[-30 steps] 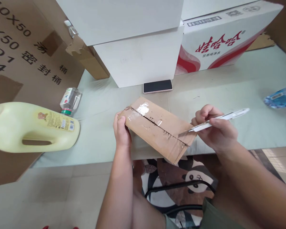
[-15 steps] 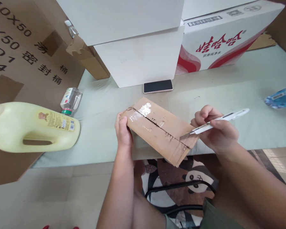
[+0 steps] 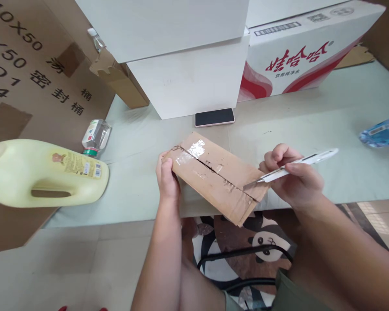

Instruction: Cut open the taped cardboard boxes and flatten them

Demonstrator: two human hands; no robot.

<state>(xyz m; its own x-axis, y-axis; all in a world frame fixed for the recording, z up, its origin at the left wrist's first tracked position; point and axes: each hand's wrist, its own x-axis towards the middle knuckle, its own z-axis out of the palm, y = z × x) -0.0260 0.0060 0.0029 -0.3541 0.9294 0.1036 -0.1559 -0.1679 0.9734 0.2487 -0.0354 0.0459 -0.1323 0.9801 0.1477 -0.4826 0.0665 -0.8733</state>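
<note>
Pale green table top [image 3: 311, 125] fills mid frame; its near edge overhangs a beige tiled floor. Stacked white boxes [image 3: 181, 56] stand at upper centre, with a white carton bearing red printed characters [image 3: 298, 56] to their right. A large brown cardboard sheet with black lettering [image 3: 35, 73] leans across the upper left.

Centre frame: a small flat brown cardboard parcel with clear tape along its seam [image 3: 214, 177] lies at an angle on the near table edge, its lower corner jutting past the edge. The left hand [image 3: 167, 179] grips the parcel's left end, thumb on top, fingers curled round the side. The right hand [image 3: 293, 179] is closed round a slim white utility knife [image 3: 294, 164]; the blade tip touches the right end of the taped seam.

Just beyond the parcel, a dark-screened phone in a pink case [image 3: 214, 117] lies flat against the lower white box. A pale yellow plastic jug with a handle [image 3: 45, 172] lies on its side at left, with a small clear bottle with a green cap [image 3: 95, 136] just beside it. A blue-tinted plastic bottle [image 3: 381, 131] lies at the right edge.
</note>
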